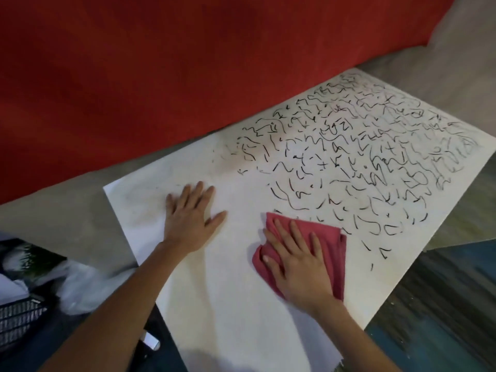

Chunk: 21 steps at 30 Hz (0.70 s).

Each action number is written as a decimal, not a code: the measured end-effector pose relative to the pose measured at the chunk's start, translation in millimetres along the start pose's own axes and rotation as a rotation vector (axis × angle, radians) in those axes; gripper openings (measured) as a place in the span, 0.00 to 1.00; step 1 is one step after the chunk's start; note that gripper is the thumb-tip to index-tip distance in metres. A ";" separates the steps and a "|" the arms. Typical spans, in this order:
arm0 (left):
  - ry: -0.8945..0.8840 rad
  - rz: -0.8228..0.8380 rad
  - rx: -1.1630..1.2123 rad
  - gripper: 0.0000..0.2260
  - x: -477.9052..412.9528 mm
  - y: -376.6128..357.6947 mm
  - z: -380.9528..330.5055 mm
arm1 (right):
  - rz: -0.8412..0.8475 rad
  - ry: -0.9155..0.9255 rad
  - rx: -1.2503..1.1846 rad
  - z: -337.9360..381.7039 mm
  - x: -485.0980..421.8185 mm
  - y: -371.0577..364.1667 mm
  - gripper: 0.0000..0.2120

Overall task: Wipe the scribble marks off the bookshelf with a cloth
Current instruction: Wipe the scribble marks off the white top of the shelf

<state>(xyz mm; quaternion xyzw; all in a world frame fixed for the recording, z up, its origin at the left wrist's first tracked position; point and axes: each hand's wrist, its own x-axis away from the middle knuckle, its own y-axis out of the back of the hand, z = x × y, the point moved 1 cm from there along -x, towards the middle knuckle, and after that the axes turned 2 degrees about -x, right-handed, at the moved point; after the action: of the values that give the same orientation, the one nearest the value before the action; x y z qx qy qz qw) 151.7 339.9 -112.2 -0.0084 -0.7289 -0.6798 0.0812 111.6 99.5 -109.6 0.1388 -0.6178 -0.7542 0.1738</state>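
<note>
A white bookshelf top point(230, 296) fills the middle of the view. Black scribble marks point(362, 162) cover its far right half, while the near left part is plain white with faint smudges. A folded pink cloth point(331, 245) lies on the surface at the near edge of the marks. My right hand point(295, 261) presses flat on the cloth with straight fingers. My left hand point(192, 218) rests flat on the white surface to the left of the cloth, fingers spread.
A red wall point(188, 76) stands behind the shelf, above a grey ledge point(67, 224). A wire basket point(18, 320) and clear plastic point(77, 288) sit at the lower left. Dark wood-look floor point(442, 304) lies to the right.
</note>
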 end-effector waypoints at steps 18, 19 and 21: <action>0.041 -0.058 0.025 0.41 -6.2 -6.7 -1.9 | 0.040 -0.008 0.018 1.8 -42.4 1.0 0.29; 0.047 -0.064 0.036 0.41 -6.7 -7.5 -2.0 | 0.005 0.022 0.015 5.3 -28.9 -1.5 0.25; 0.046 -0.078 0.035 0.40 -6.8 -7.5 -4.2 | 0.002 0.020 0.024 7.8 -20.0 -4.5 0.24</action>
<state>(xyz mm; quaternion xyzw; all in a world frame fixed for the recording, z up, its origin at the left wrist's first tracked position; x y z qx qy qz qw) 157.9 335.8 -120.2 0.0373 -0.7382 -0.6698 0.0715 125.9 115.9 -112.5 0.1476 -0.6253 -0.7451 0.1791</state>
